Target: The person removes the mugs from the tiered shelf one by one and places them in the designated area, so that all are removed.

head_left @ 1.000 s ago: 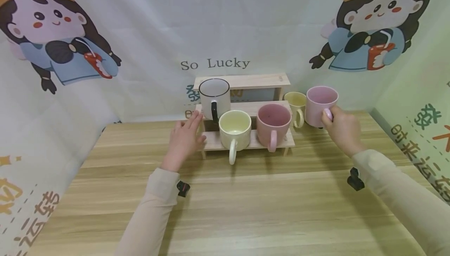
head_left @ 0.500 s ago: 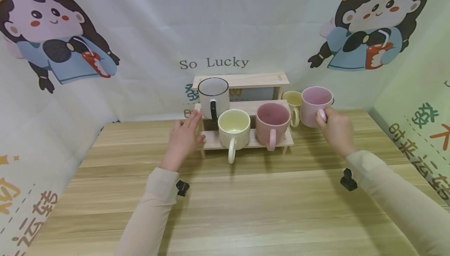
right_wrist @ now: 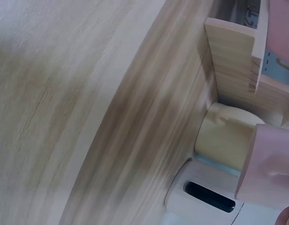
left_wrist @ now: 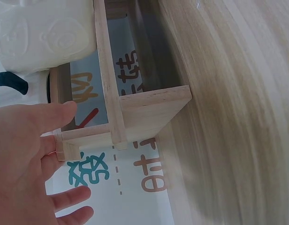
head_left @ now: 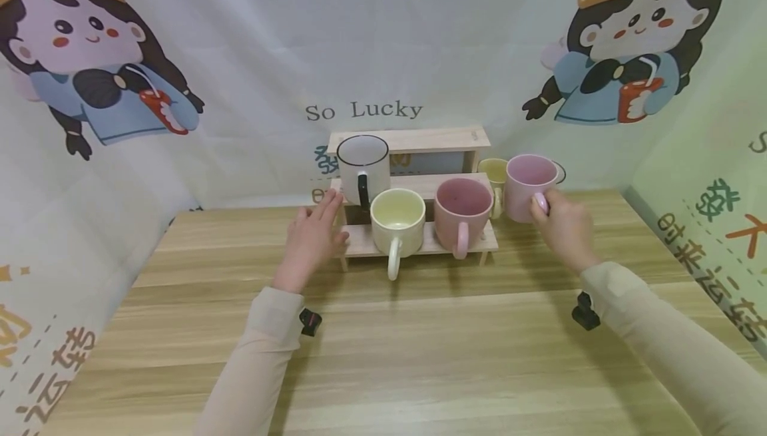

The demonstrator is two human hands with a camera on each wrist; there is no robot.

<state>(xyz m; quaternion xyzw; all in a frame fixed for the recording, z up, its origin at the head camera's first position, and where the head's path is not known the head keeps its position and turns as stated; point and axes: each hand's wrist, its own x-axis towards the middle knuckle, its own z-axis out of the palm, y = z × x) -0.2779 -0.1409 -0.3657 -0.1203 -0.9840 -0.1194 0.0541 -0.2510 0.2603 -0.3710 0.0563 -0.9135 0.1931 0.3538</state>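
Observation:
My right hand [head_left: 563, 229] holds a lilac mug [head_left: 527, 190] by its handle, right of the wooden tiered rack [head_left: 413, 140]. In the right wrist view the lilac mug [right_wrist: 271, 164] overlaps a pale yellow mug [right_wrist: 226, 133] and a white mug with a dark handle [right_wrist: 201, 190], both on the table. My left hand [head_left: 311, 236], fingers extended, touches the left end of the rack's middle shelf, beside a white mug with black rim and handle [head_left: 374, 173]. On the bottom shelf stand a cream mug [head_left: 389, 236] and a deeper pink mug [head_left: 455, 223].
The rack stands at the back of the wooden table [head_left: 419, 356], close to a printed cloth backdrop [head_left: 252, 76]. Cloth walls rise on both sides. Mug handles on the bottom shelf jut over its front edge.
My right hand has carried the lilac mug left toward the rack, covering more of the yellow mug and showing the dark-rimmed mug behind. The left hand stays at the rack.

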